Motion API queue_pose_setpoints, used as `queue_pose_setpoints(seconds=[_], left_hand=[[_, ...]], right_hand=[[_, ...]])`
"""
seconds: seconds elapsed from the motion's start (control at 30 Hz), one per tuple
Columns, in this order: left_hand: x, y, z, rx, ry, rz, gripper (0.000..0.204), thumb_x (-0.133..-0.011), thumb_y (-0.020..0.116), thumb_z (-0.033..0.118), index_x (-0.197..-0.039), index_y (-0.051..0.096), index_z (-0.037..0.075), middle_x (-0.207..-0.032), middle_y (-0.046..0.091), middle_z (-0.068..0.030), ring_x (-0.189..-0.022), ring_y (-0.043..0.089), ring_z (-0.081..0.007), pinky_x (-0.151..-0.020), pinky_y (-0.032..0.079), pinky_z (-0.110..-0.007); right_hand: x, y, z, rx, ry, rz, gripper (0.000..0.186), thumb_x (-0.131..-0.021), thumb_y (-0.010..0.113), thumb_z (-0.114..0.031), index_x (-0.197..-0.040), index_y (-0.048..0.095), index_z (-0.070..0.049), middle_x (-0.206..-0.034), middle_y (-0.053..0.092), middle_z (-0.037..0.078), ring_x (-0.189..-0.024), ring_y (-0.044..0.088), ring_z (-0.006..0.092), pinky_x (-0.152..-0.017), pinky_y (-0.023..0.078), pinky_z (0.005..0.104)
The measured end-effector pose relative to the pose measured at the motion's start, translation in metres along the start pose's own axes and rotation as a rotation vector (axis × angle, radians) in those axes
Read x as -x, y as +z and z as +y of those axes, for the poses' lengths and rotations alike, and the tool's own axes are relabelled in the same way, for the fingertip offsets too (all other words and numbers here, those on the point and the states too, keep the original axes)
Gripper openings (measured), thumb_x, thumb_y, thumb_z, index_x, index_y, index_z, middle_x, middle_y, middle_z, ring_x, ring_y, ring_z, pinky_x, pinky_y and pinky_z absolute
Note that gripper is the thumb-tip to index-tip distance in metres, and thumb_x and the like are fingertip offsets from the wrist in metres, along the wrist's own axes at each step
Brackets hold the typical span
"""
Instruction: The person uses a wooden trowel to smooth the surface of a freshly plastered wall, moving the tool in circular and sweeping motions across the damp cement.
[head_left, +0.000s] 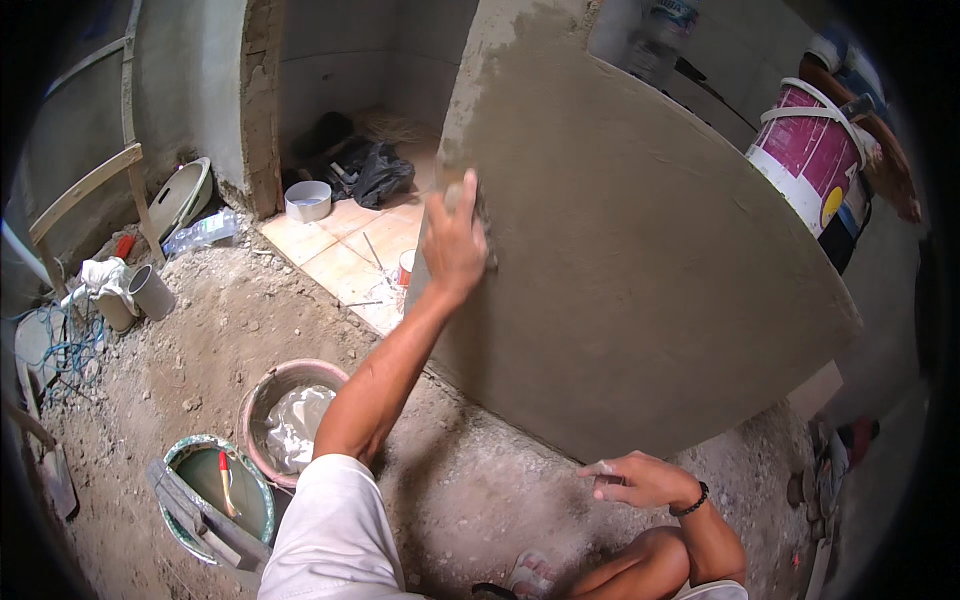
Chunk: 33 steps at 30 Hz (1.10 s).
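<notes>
My left hand grips a plastering tool, mostly hidden by my fingers, against the left part of a wall face coated in grey, smooth plaster. The index finger points up along it. Low near the wall's bottom edge, my right hand has its fingers loosely bent and apart, holding nothing, with grey dust on the fingertips. To the lower left stand a pink basin of grey mix and a green-rimmed tub of murky water, with a red-handled brush in it and boards across its side.
Left lie a wooden frame, a grey pipe piece, a plastic bottle and blue cord. A tiled floor holds a white container and black bags. At upper right, another person's arm is beside a magenta bucket.
</notes>
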<state>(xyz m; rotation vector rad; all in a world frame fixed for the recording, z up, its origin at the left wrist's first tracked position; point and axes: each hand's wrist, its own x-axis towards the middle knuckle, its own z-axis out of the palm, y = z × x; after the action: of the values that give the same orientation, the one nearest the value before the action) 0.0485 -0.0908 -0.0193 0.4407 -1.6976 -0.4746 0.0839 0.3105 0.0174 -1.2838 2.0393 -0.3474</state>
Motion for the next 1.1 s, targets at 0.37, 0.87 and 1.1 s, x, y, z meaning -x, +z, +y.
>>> queue_pose_setpoints(seconds=[0.37, 0.87, 1.1], left_hand=[[0.077, 0.0, -0.017, -0.028, 0.35, -0.156, 0.079, -0.075, 0.066, 0.001, -0.148, 0.047, 0.024, -0.117, 0.05, -0.0243, -0.099, 0.062, -0.0428, -0.072, 0.058, -0.047], [-0.059, -0.009, 0.092, -0.014, 0.256, -0.069, 0.062, -0.09, 0.057, 0.003, -0.149, 0.048, 0.02, -0.121, 0.05, -0.0232, -0.099, 0.065, -0.0423, -0.08, 0.055, -0.048], [0.102, 0.013, 0.061, -0.024, 0.392, -0.313, 0.078, -0.075, 0.062, -0.008, -0.148, 0.048, 0.014, -0.131, 0.044, -0.0334, -0.11, 0.059, -0.0508, -0.089, 0.054, -0.05]], right_hand=[[-0.027, -0.009, 0.011, 0.048, -0.037, 0.095, 0.043, -0.096, 0.062, -0.031, -0.131, 0.062, -0.007, -0.094, 0.071, 0.019, -0.087, 0.068, 0.0365, -0.079, 0.052, 0.0422], [-0.015, 0.0, 0.049, -0.047, -0.078, 0.058, 0.042, -0.096, 0.061, -0.026, -0.134, 0.059, -0.008, -0.099, 0.069, 0.025, -0.093, 0.066, 0.0383, -0.083, 0.049, 0.0466], [-0.02, -0.007, 0.051, -0.068, -0.054, -0.017, 0.044, -0.096, 0.061, -0.027, -0.137, 0.058, -0.01, -0.1, 0.069, 0.023, -0.092, 0.064, 0.0367, -0.085, 0.049, 0.0448]])
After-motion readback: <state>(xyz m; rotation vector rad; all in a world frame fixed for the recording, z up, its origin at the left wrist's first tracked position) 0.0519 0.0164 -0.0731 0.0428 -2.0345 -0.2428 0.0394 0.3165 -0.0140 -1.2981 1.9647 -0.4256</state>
